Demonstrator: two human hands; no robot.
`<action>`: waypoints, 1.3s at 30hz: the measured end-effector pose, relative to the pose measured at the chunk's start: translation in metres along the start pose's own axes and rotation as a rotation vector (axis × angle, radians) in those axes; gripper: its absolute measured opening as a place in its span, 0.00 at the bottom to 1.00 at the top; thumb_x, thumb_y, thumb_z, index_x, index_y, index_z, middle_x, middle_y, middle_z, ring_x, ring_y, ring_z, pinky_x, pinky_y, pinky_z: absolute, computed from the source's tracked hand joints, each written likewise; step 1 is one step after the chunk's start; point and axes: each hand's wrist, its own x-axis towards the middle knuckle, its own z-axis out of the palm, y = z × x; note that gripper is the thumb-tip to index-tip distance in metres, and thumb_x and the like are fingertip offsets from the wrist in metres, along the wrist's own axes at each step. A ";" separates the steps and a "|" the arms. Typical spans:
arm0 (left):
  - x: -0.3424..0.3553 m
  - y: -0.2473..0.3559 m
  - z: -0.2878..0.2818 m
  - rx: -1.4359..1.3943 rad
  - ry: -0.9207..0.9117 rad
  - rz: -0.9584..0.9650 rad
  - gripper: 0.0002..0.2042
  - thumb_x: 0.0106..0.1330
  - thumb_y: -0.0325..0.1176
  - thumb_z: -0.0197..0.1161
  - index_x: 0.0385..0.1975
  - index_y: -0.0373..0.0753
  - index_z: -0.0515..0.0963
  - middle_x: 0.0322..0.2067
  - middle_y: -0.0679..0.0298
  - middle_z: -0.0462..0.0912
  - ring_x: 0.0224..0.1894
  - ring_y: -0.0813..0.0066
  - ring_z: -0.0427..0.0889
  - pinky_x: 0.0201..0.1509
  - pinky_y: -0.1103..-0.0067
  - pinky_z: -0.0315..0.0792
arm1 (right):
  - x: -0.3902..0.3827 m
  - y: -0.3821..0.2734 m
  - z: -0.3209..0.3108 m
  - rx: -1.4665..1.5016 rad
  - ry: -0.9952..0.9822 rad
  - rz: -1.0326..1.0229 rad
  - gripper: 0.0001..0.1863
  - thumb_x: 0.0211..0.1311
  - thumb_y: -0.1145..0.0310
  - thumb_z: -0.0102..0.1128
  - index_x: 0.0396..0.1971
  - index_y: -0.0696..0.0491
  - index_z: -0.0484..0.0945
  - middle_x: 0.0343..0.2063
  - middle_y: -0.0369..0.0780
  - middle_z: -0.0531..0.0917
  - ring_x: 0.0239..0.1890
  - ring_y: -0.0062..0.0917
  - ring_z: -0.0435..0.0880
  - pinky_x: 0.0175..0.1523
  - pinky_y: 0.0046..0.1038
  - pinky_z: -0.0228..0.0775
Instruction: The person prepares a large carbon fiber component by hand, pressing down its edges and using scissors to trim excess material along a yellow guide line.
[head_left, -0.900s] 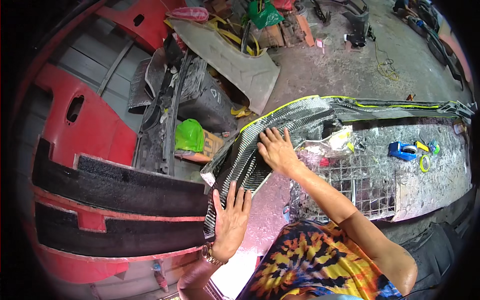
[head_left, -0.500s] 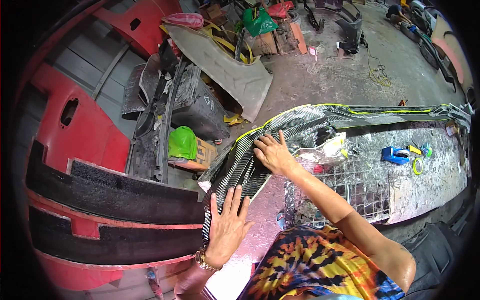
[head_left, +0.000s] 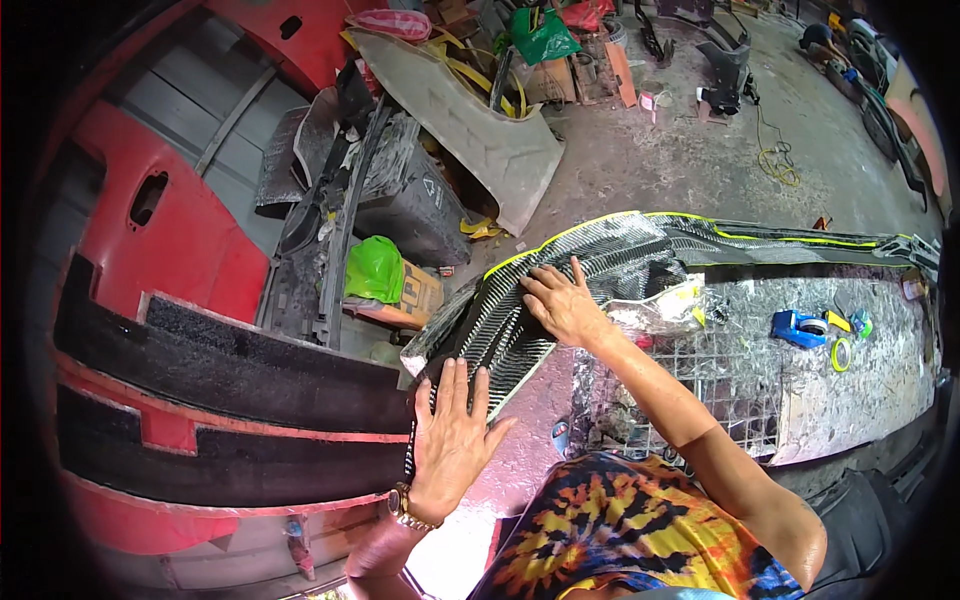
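A black and silver woven carbon fibre cloth (head_left: pixel 505 318) lies over a long curved mould (head_left: pixel 640 285), whose far edge is lined with yellow tape (head_left: pixel 548 240). My left hand (head_left: pixel 450 440) rests flat on the near left end of the cloth, fingers spread and pointing away from me. Farther along, my right hand (head_left: pixel 568 305) lies on the middle of the cloth, palm down, with its fingers apart. Neither hand grips anything. Beneath my palms, the cloth is hidden.
Right of the mould, a worn worktop (head_left: pixel 850 400) carries a blue tape dispenser (head_left: pixel 798 328) and a yellow tape roll (head_left: pixel 841 354). Red panels with black strips (head_left: pixel 230 360) stand on my left. A dark bin (head_left: pixel 410 215) and a green bag (head_left: pixel 374 268) are beyond.
The whole view has shifted slightly, so the background sits a little farther right. Both hands stay on the cloth in nearly the same places.
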 end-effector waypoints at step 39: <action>0.099 -0.003 0.000 0.377 0.060 -0.128 0.08 0.62 0.31 0.57 0.40 0.45 0.76 0.42 0.64 0.74 0.53 0.69 0.74 0.60 0.67 0.60 | 0.005 -0.004 -0.006 0.190 0.040 -0.183 0.17 0.72 0.57 0.52 0.50 0.52 0.80 0.48 0.42 0.79 0.59 0.36 0.76 0.73 0.56 0.52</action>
